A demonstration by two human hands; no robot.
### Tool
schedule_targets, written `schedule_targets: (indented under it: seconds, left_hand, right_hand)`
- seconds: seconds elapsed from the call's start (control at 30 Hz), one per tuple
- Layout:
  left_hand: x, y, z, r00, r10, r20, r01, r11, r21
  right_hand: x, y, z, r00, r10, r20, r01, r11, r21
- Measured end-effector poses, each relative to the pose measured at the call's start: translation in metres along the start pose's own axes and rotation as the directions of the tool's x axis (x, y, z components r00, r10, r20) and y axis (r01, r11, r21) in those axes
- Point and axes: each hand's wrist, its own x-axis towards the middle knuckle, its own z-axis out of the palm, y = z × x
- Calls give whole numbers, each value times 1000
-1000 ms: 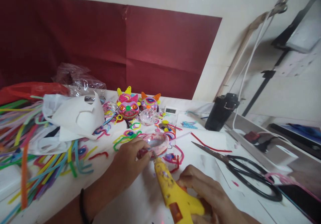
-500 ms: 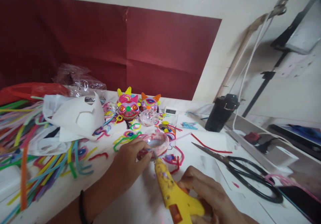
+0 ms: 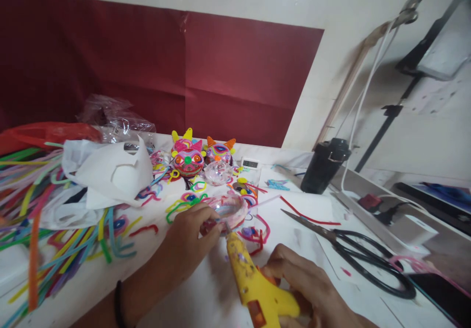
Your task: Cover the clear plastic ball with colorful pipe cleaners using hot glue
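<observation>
My left hand (image 3: 196, 227) is closed on the near left rim of a small round clear bowl (image 3: 233, 209) wrapped in pink and pale pipe cleaner. My right hand (image 3: 301, 279) grips a yellow hot glue gun (image 3: 245, 269), its fingers round the handle. The gun's metal nozzle meets the bowl's near rim, close to my left fingertips; whether it touches cannot be made out. Bent pipe-cleaner pieces (image 3: 253, 235) in red, pink and blue lie right of the bowl. Green and yellow loops (image 3: 187, 201) lie on its left.
Black-handled scissors (image 3: 353, 252) lie at right beside a red pipe cleaner (image 3: 309, 216). Behind stand decorated lion-head crafts (image 3: 188, 159), a clear dome (image 3: 219, 172), a small digital timer (image 3: 250, 163) and a black bottle (image 3: 326, 166). Pipe cleaners (image 3: 35, 200) and white cut sheeting (image 3: 117, 171) cover the left.
Both hands, the bowl and the glue gun hold almost the same position. Only a very slight shift of the whole view shows.
</observation>
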Motion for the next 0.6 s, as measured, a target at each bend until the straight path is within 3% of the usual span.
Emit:
schedule_targets:
  seconds: [0.6]
  left_hand:
    - [-1,0,-2,1000,8,-11,-7,999,40]
  right_hand:
    - [2,-2,-2,1000,-24,-14,24,999,-26]
